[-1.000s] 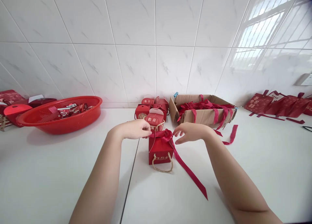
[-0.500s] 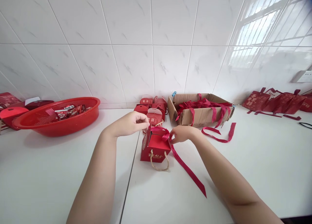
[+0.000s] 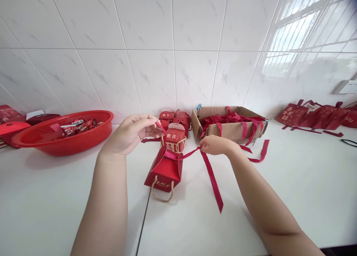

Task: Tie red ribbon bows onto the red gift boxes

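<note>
A small red gift box with a twisted rope handle stands tilted on the white table in front of me. A dark red ribbon runs across its top between the folded flaps. My left hand, above and left of the box, pinches one end of the ribbon. To the right, my right hand grips the other side, pulling it taut, and a loose tail hangs down to the table. Right behind this box is another red box with gold characters.
At the left is a red plastic basket with wrapped sweets. A cardboard box full of ribbons stands at the back right, with ribbon pieces on the table beside it. Flat red bags lean against the tiled wall.
My hands have moved apart, the left up and leftward, the right slightly to the right. The ribbon is drawn tight, and the gift box has shifted left and tilted.
</note>
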### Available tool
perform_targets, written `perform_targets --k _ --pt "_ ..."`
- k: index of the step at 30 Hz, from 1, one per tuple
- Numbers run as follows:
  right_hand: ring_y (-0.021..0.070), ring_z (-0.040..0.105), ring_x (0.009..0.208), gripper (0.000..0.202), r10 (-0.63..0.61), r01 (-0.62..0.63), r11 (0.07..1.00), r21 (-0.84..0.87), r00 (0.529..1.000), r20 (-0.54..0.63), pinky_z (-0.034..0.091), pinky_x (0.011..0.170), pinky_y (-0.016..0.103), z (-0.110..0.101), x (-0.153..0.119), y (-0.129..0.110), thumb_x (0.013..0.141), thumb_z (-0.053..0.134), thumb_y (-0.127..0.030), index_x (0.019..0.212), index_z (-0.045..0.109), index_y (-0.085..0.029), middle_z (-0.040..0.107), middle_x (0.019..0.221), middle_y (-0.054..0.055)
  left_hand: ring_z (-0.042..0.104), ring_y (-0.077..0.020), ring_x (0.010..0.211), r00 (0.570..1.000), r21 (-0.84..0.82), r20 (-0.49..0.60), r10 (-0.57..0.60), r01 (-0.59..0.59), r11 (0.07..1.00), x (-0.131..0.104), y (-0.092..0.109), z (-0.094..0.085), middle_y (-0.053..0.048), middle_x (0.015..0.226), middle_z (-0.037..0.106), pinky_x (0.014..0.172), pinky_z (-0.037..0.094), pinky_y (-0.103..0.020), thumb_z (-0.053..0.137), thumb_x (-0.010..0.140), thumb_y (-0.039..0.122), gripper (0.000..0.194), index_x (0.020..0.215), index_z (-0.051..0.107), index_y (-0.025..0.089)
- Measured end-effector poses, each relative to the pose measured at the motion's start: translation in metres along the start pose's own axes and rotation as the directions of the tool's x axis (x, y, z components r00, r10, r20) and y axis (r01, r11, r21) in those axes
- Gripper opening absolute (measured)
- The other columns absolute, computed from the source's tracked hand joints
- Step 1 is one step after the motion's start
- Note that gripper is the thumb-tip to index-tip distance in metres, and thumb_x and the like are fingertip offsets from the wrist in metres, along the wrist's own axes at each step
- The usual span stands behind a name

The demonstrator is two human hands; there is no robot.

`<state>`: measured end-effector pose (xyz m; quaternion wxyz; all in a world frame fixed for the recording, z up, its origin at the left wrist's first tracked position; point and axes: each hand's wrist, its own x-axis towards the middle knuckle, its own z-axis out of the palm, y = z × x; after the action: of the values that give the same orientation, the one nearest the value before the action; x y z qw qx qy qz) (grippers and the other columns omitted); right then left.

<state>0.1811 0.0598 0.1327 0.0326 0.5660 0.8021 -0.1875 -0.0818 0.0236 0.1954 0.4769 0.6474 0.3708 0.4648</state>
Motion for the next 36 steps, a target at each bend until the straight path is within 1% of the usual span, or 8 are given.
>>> perform_targets --k 4,10,16,20,25,28,32,36 --pt "0.0209 0.061 0.081 0.015 -0.019 0.043 0.988 0.151 0.987 -0.157 0.043 0.061 0.029 -0.010 -0.016 0.008 0.083 0.048 -0.031 0.088 0.059 -0.022 0.066 0.097 0.006 0.063 -0.0155 0.070 0.990 -0.131 -0.099 0.098 -0.111 0.985 -0.004 0.006 0.000 -0.005 0.085 0.070 0.061 0.052 -0.026 0.064 0.074 0.022 0.012 0.065 0.069 0.016" --pt "0.0160 0.060 0.069 0.013 -0.028 0.133 0.936 0.325 0.951 -0.308 0.043 0.056 0.026 -0.020 -0.043 0.006 0.084 0.046 -0.033 0.081 0.052 -0.022 0.066 0.085 0.003 0.063 -0.0241 0.084 0.972 -0.176 -0.222 0.083 -0.124 0.977 -0.008 0.012 0.003 -0.001 0.087 0.073 0.060 0.055 -0.035 0.069 0.070 0.034 0.013 0.061 0.064 0.027" --pt "0.0163 0.060 0.069 0.013 -0.080 0.331 0.769 0.547 0.899 -0.431 0.047 0.058 0.026 -0.021 -0.054 -0.002 0.081 0.054 -0.029 0.092 0.054 -0.023 0.062 0.074 0.001 0.065 -0.0187 0.081 0.967 -0.250 -0.240 0.090 -0.151 0.956 -0.005 0.009 0.006 -0.005 0.084 0.072 0.064 0.054 -0.029 0.065 0.074 0.028 0.015 0.062 0.062 0.018" --pt "0.0147 0.058 0.065 0.014 -0.164 0.448 0.588 0.674 0.881 -0.443 0.047 0.057 0.026 -0.023 -0.057 -0.005 0.080 0.060 -0.030 0.089 0.055 -0.020 0.058 0.066 0.000 0.065 -0.0186 0.080 0.948 -0.230 -0.297 0.117 -0.190 0.954 -0.002 0.006 0.011 -0.005 0.080 0.069 0.063 0.054 -0.027 0.066 0.074 0.028 0.015 0.064 0.062 0.018" --pt "0.0153 0.061 0.065 0.021 -0.196 0.475 0.426 0.770 0.880 -0.434 0.047 0.055 0.025 -0.026 -0.060 -0.006 0.080 0.063 -0.037 0.086 0.057 -0.019 0.063 0.067 0.003 0.065 -0.0152 0.079 0.953 -0.240 -0.281 0.117 -0.187 0.953 -0.001 0.006 0.019 -0.003 0.078 0.068 0.067 0.055 -0.025 0.064 0.076 0.028 0.014 0.067 0.065 0.018" --pt "0.0164 0.064 0.070 0.020 -0.282 0.498 0.322 0.805 0.862 -0.420 0.049 0.059 0.027 -0.027 -0.059 -0.003 0.081 0.062 -0.038 0.088 0.060 -0.019 0.066 0.074 0.004 0.065 -0.0171 0.083 0.940 -0.227 -0.307 0.151 -0.226 0.947 -0.002 0.008 0.020 -0.004 0.079 0.068 0.070 0.056 -0.026 0.067 0.075 0.031 0.013 0.070 0.067 0.019" --pt "0.0173 0.066 0.079 0.026 -0.358 0.501 0.315 0.806 0.849 -0.389 0.050 0.062 0.027 -0.027 -0.056 0.002 0.080 0.061 -0.034 0.101 0.065 -0.019 0.069 0.088 0.006 0.065 -0.0190 0.090 0.922 -0.200 -0.325 0.209 -0.283 0.938 -0.006 0.012 0.019 -0.006 0.088 0.070 0.073 0.055 -0.026 0.069 0.073 0.033 0.015 0.079 0.071 0.019" --pt "0.0149 0.064 0.078 0.031 -0.360 0.529 0.355 0.771 0.838 -0.410 0.048 0.059 0.024 -0.027 -0.053 0.003 0.076 0.066 -0.030 0.105 0.065 -0.020 0.069 0.093 0.006 0.065 -0.0133 0.077 0.909 -0.157 -0.331 0.255 -0.320 0.934 -0.010 0.016 0.023 -0.003 0.082 0.070 0.069 0.053 -0.022 0.073 0.067 0.023 0.015 0.082 0.073 0.020"
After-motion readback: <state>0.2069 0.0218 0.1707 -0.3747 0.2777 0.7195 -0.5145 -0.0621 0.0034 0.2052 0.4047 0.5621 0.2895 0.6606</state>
